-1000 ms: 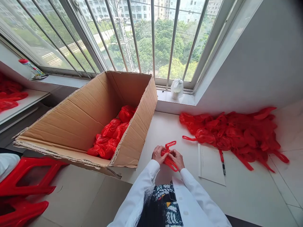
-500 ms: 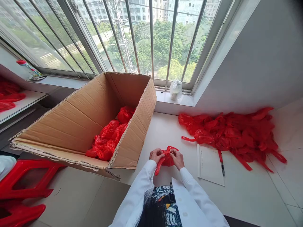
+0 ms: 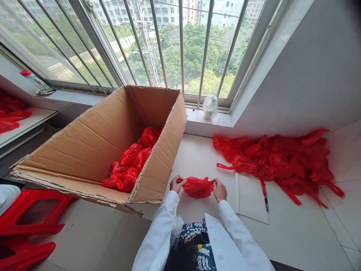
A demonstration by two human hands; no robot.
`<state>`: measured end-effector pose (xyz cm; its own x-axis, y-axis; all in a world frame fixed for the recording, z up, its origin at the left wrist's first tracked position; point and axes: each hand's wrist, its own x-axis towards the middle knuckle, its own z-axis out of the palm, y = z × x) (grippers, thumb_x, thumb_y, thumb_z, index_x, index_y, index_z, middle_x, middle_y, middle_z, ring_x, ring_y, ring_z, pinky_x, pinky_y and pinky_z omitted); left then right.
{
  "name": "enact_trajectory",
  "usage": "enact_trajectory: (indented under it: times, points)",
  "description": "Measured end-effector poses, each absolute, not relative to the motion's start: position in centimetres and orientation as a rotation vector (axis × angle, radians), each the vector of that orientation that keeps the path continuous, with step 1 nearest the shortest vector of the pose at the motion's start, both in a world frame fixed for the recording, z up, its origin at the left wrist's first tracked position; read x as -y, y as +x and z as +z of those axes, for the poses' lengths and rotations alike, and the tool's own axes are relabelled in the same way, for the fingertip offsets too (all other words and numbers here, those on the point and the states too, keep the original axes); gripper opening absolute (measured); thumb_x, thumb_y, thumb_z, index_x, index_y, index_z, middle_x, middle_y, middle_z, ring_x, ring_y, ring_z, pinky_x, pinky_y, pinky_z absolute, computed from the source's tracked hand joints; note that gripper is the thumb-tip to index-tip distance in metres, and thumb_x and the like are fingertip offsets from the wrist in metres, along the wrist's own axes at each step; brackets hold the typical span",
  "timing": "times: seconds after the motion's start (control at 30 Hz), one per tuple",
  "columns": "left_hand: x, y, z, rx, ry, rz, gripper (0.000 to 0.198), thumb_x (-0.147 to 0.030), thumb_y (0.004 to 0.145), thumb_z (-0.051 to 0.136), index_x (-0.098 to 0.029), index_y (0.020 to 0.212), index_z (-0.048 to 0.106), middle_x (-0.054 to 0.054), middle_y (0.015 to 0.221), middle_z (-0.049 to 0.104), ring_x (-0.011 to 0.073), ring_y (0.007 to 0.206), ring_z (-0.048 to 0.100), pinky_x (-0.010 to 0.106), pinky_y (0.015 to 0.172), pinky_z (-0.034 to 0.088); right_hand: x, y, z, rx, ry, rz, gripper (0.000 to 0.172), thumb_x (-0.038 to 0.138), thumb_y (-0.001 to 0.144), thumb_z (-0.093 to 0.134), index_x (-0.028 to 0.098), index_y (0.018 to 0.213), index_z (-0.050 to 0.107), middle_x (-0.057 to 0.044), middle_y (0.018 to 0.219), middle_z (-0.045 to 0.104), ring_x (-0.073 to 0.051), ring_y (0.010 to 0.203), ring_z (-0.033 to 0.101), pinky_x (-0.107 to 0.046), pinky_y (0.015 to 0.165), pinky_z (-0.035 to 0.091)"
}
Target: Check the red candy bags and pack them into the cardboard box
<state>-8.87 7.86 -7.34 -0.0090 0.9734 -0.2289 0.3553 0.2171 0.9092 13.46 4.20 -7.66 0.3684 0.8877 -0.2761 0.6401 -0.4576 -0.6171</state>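
A red plastic bag (image 3: 198,187) is stretched between my two hands, low over the white table (image 3: 194,150). My left hand (image 3: 177,184) pinches its left end, and my right hand (image 3: 219,190) pinches its right end. Left of them stands a large open cardboard box (image 3: 158,173) with several bunched red bags (image 3: 131,165) inside. To the right, against the wall, lies a wide heap of red plastic bags (image 3: 273,156). A white notepad (image 3: 250,197) lies just below the heap, with a red and black pen (image 3: 265,195) along its right side.
A small white translucent bag (image 3: 210,107) sits on the window sill behind the table. Red plastic stools (image 3: 31,212) stand on the floor at lower left. More red bags (image 3: 11,114) lie on a surface at the far left, near a red-capped bottle (image 3: 31,77).
My hands have moved apart from close together at the middle of the bag, pulling it out sideways. Its loose strip no longer hangs down at the left.
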Motion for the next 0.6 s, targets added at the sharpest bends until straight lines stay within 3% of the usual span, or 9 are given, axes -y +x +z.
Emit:
enact_trajectory:
  times: [0.1,0.2,0.27,0.43,0.6]
  points:
    - [-7.7,-8.7,-6.0,-1.541,1.465,0.771,0.013,-0.023,0.064,0.061,-0.019,0.076,0.057,0.001,0.081,0.061,0.016,0.075,0.059,0.029,0.068,0.048,-4.4,13.4,-6.6,1.48,-2.081,0.767,0.032,0.019,0.075,0.039,0.021,0.099,0.06,-0.008,0.105,0.059,-0.023,0.099,0.05,-0.031,0.078,0.041]
    - [-7.5,-7.4,-4.4,-1.478,1.667,0.713,0.036,-0.009,0.055,0.066,-0.023,0.088,0.063,0.003,0.108,0.058,0.0219,0.102,0.052,0.038,0.089,0.042,-5.2,12.4,-5.6,1.813,-1.795,0.771,0.034,0.018,0.073,0.045,0.022,0.104,0.06,-0.006,0.107,0.059,-0.022,0.105,0.046,-0.032,0.089,0.037]
    - [-7.5,-6.2,-3.5,-1.433,1.762,0.67,0.037,-0.002,0.052,0.064,-0.025,0.081,0.066,0.003,0.106,0.059,0.0241,0.109,0.047,0.041,0.096,0.036,-5.8,11.6,-5.4,1.977,-1.746,0.824,0.032,0.017,0.072,0.048,0.022,0.1,0.062,-0.005,0.1,0.061,-0.022,0.101,0.046,-0.033,0.089,0.036]
    - [-8.4,-5.2,-2.7,-1.452,1.793,0.671,0.015,-0.006,0.063,0.06,-0.021,0.064,0.062,0.001,0.071,0.059,0.0191,0.083,0.055,0.037,0.085,0.04,-6.6,11.6,-5.5,1.886,-1.726,0.944,0.016,0.022,0.073,0.05,0.021,0.084,0.061,-0.003,0.085,0.062,-0.019,0.085,0.049,-0.029,0.077,0.037]
    - [-9.6,-6.7,-2.1,-1.532,1.657,0.827,0.007,-0.018,0.076,0.049,-0.018,0.072,0.056,0.001,0.073,0.061,0.014,0.072,0.059,0.025,0.065,0.046,-6.6,14.3,-4.1,1.408,-1.672,1.054,0.014,0.033,0.074,0.05,0.02,0.076,0.055,0.0,0.076,0.06,-0.016,0.075,0.051,-0.027,0.073,0.038]
